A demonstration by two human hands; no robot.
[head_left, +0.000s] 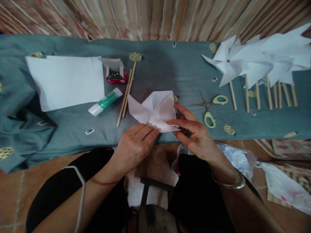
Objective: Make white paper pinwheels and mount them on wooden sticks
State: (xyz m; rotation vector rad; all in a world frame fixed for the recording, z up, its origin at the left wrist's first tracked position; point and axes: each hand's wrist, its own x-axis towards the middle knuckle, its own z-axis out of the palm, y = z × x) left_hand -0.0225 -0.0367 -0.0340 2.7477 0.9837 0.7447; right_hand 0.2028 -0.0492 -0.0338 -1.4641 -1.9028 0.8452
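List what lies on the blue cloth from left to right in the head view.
White paper sheets → glue tube → red box of pins → two wooden sticks → folded paper → scissors → finished pinwheels.

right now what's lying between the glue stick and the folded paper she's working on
In the head view, two wooden sticks lie side by side on the grey cloth between the glue stick and the folded paper.
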